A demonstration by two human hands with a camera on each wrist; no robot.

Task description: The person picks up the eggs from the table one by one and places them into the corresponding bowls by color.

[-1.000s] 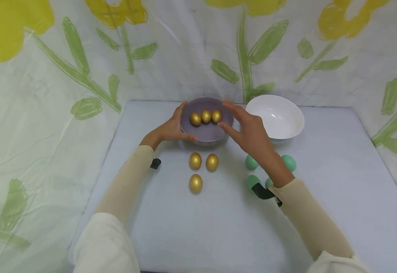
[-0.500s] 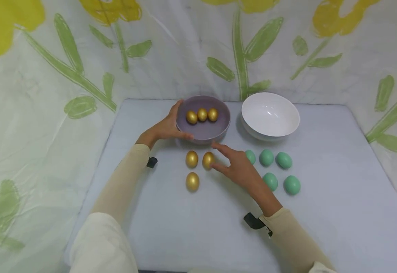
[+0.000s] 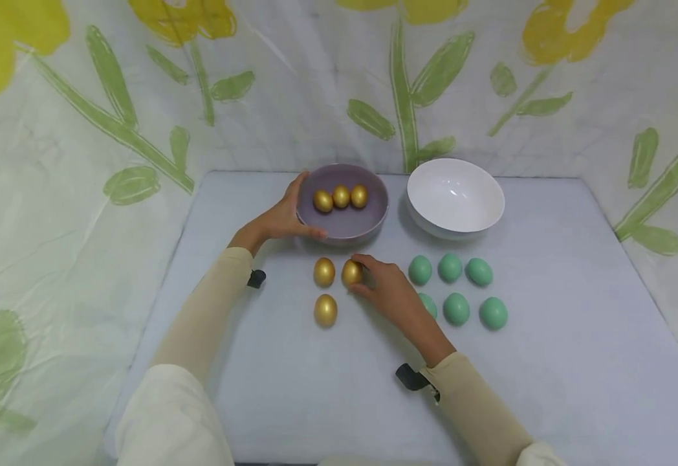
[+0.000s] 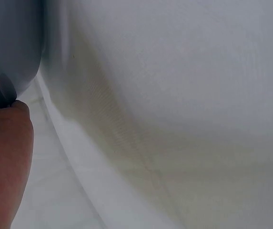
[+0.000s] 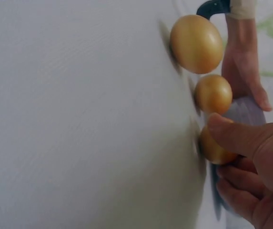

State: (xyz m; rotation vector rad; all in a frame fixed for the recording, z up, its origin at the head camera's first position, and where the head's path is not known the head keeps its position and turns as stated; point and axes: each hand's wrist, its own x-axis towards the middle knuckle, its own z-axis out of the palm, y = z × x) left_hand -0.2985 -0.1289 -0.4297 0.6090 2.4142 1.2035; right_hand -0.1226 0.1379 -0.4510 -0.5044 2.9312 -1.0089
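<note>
My left hand (image 3: 283, 213) holds the left side of a purple bowl (image 3: 345, 230), its thumb lying along the near rim. Three gold eggs sit in a row inside, the middle one (image 3: 341, 196) between the others. In front of the bowl, my right hand (image 3: 388, 288) pinches a gold egg (image 3: 351, 273) between thumb and fingers. The right wrist view has the thumb (image 5: 238, 138) across that egg, with curled fingers on its other side. Two more gold eggs stand to its left, one farther back (image 3: 324, 272) and one nearer (image 3: 325, 310).
A white bowl (image 3: 455, 200) with nothing in it stands right of the purple one. Several green eggs (image 3: 457, 309) lie in two rows in front of it. The pale table (image 3: 292, 388) meets a curtain painted with flowers (image 3: 292, 97) at the back.
My right hand has come from the purple bowl's right rim down to the gold egg and closed its fingertips on it. The left hand stays at the bowl. The head view has shifted slightly.
</note>
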